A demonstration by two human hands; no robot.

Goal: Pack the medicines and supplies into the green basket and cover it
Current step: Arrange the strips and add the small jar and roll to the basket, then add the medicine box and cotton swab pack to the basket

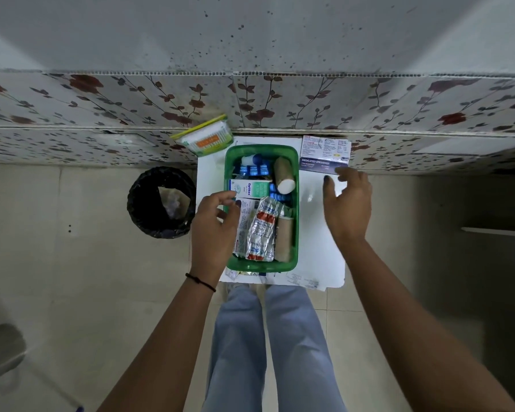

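Observation:
The green basket stands on a small white table. It holds blue-capped bottles, two bandage rolls, medicine boxes and foil tablet strips. My left hand hovers at the basket's left rim, fingers curled and apart, holding nothing. My right hand is over the table to the basket's right, open, its fingertips just below a medicated dressings box. A tub of cotton buds leans against the wall at the table's far left corner.
A black bin with a liner stands on the floor left of the table. Some papers and small packets stick out from under the basket at the table's front edge. A floral tiled wall runs right behind the table.

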